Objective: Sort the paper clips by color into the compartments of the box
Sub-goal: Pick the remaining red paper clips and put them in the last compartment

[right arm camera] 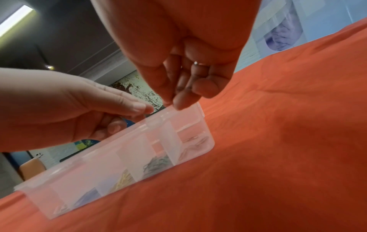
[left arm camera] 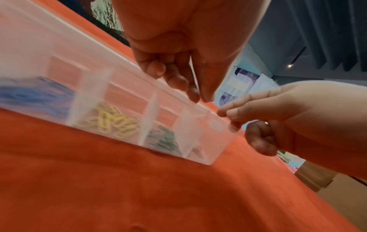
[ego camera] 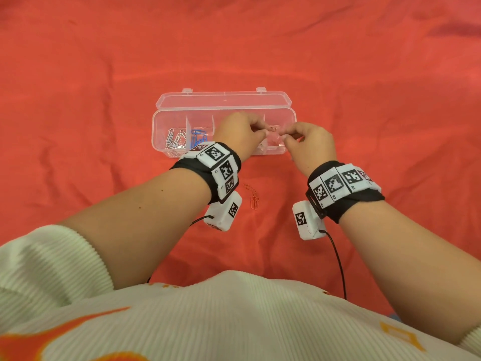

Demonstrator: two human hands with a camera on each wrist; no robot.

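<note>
A clear box (ego camera: pixel 155 131) lies on the cloth with its lid (ego camera: pixel 223 100) folded back. Its left compartments hold silver clips (ego camera: pixel 175 140) and blue clips (ego camera: pixel 198 138). In the left wrist view I also see yellow clips (left arm camera: pixel 113 120), green clips (left arm camera: pixel 164 141) and a few red clips (left arm camera: pixel 196 150) in the end compartment. My left hand (ego camera: pixel 266 131) hovers over the box's right part and pinches a small red clip (ego camera: pixel 273 129). My right hand (ego camera: pixel 287 136) is close beside it, thumb and forefinger pressed together (right arm camera: pixel 172 104); I see nothing between them.
Several loose red clips (ego camera: pixel 253 196) lie on the red cloth (ego camera: pixel 104 74) in front of the box, between my wrists. The wrist cameras' cables (ego camera: pixel 338 261) trail back toward my body.
</note>
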